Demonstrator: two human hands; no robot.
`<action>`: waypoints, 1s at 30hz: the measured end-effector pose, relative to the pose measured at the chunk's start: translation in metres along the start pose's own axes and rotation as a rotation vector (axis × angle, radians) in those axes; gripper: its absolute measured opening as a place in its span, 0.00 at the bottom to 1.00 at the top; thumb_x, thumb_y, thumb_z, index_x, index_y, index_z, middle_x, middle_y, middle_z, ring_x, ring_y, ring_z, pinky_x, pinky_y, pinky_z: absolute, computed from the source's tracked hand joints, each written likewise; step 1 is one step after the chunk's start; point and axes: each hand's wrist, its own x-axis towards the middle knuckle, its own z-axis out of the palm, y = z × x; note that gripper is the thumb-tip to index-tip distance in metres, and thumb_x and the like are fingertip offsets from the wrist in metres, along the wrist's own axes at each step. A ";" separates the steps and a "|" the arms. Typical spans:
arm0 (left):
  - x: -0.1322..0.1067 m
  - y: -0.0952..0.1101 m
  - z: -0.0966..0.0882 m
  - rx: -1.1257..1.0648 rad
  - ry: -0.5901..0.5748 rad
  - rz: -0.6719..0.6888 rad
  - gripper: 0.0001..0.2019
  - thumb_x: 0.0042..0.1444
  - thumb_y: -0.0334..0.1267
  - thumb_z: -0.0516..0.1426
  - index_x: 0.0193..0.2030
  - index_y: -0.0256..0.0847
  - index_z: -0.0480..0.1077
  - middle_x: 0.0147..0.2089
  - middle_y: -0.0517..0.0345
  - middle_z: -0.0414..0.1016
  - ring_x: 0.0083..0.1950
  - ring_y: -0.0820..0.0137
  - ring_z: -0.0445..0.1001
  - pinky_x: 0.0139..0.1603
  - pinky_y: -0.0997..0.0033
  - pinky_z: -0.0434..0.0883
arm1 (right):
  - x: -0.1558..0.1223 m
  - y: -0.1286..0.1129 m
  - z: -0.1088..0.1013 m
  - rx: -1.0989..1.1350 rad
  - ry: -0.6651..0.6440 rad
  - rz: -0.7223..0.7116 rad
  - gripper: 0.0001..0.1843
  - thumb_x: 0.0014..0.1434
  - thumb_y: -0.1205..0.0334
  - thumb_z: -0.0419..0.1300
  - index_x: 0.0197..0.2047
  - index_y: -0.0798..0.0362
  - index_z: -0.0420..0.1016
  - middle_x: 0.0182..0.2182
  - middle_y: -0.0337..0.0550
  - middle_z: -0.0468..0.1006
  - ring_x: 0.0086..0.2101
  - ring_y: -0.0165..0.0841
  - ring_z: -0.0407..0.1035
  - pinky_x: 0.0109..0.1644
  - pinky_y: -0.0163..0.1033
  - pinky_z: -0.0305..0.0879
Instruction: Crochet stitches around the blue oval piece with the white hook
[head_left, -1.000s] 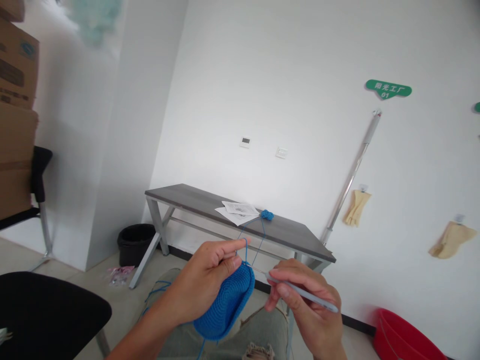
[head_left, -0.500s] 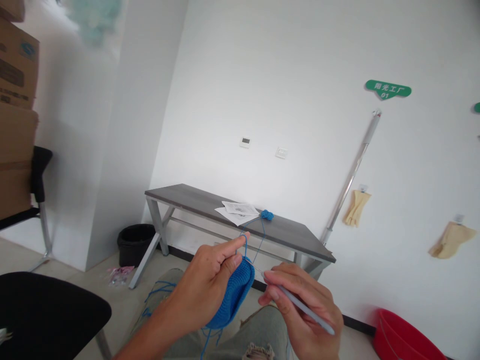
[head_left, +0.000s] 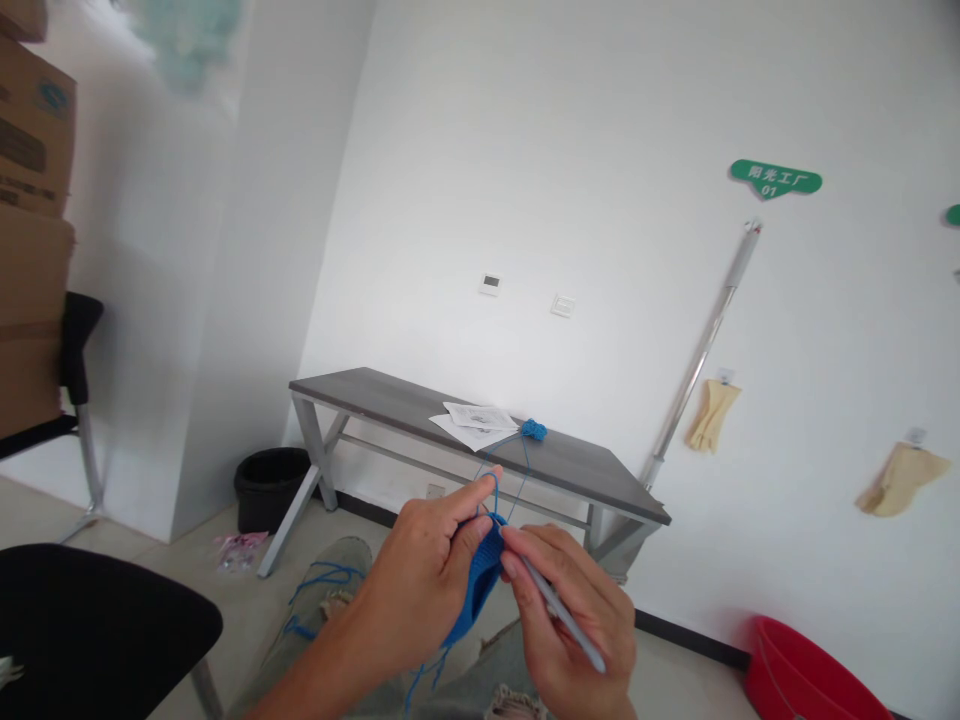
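Note:
My left hand [head_left: 420,585] is closed around a blue crocheted piece [head_left: 474,590], with blue yarn [head_left: 489,492] looped over its raised forefinger. My right hand [head_left: 570,620] pinches a grey crochet hook [head_left: 564,618] like a pen, its tip at the top edge of the blue piece. The two hands touch over my lap. A strand of yarn runs up to a small blue yarn ball [head_left: 534,430] on the grey table [head_left: 390,395]. More yarn trails down by my knee [head_left: 319,580].
White papers [head_left: 474,420] lie on the table beside the ball. A black bin [head_left: 270,487] stands by the table leg, a red basin [head_left: 802,680] at lower right. A black chair seat [head_left: 97,620] is at lower left, cardboard boxes [head_left: 34,200] at far left. A pole [head_left: 705,345] leans on the wall.
My right hand has moved left to meet the left hand, bringing the hook tip into the blue piece. The blue piece has turned more edge-on and is more covered by the hands.

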 end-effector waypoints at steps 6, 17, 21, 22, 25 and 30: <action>-0.002 -0.001 0.002 -0.056 0.028 -0.053 0.24 0.67 0.43 0.55 0.67 0.41 0.74 0.59 0.49 0.83 0.57 0.58 0.81 0.62 0.61 0.72 | -0.004 -0.001 0.011 -0.008 0.135 0.161 0.14 0.63 0.69 0.66 0.49 0.44 0.86 0.48 0.49 0.81 0.43 0.38 0.80 0.41 0.40 0.80; 0.002 0.001 0.003 -0.362 -0.018 -0.186 0.34 0.57 0.45 0.66 0.68 0.32 0.69 0.43 0.51 0.83 0.43 0.62 0.79 0.48 0.63 0.74 | -0.008 0.000 0.010 0.051 0.210 0.285 0.12 0.64 0.65 0.67 0.48 0.41 0.87 0.49 0.45 0.83 0.48 0.37 0.80 0.48 0.38 0.80; 0.002 -0.003 0.004 -0.555 -0.017 -0.211 0.37 0.49 0.42 0.71 0.66 0.32 0.71 0.44 0.51 0.82 0.46 0.62 0.79 0.51 0.64 0.73 | -0.012 0.000 0.010 0.034 0.224 0.287 0.12 0.63 0.65 0.68 0.48 0.42 0.87 0.48 0.45 0.84 0.47 0.38 0.80 0.47 0.39 0.80; 0.002 -0.003 0.004 -0.588 0.002 -0.215 0.36 0.48 0.41 0.72 0.64 0.32 0.72 0.44 0.51 0.82 0.46 0.63 0.79 0.51 0.64 0.74 | -0.012 -0.001 0.010 0.037 0.224 0.290 0.12 0.63 0.64 0.68 0.48 0.42 0.87 0.48 0.45 0.84 0.47 0.39 0.80 0.46 0.39 0.80; 0.003 -0.003 0.006 -0.637 0.060 -0.207 0.31 0.48 0.40 0.71 0.59 0.33 0.76 0.40 0.53 0.82 0.42 0.64 0.79 0.46 0.66 0.74 | -0.010 -0.004 0.011 0.054 0.253 0.320 0.10 0.62 0.63 0.69 0.47 0.44 0.88 0.46 0.47 0.84 0.45 0.39 0.80 0.44 0.39 0.80; 0.002 -0.004 0.011 -0.505 0.180 -0.170 0.21 0.54 0.38 0.68 0.55 0.37 0.79 0.40 0.54 0.84 0.43 0.65 0.80 0.50 0.66 0.75 | -0.006 -0.004 0.017 0.120 0.310 0.409 0.07 0.60 0.59 0.71 0.43 0.45 0.89 0.43 0.47 0.85 0.43 0.38 0.80 0.43 0.39 0.79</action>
